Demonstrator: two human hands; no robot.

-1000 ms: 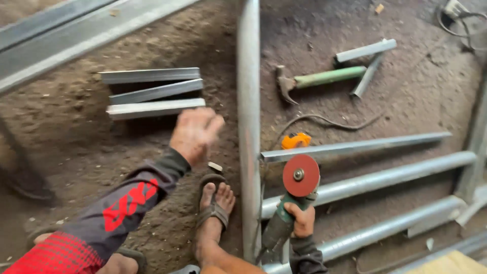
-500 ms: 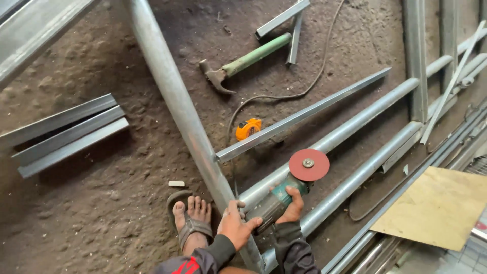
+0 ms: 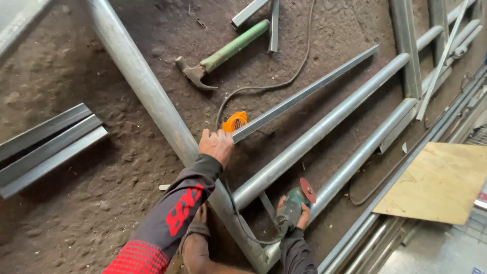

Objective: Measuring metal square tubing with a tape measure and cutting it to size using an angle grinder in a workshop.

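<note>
Across the frame's centre lies a long angle bar [image 3: 304, 96] — stiff, heavy, sharp-edged; the left hand [image 3: 216, 146] closes over its near end. At lower centre, the right hand [image 3: 303, 215] grips a weighty angle grinder [image 3: 294, 205] by its body.

Dirt floor [image 3: 91, 203]: hammer [image 3: 223, 53], steel pipes [image 3: 324, 129], plywood sheet [image 3: 439, 182].
</note>
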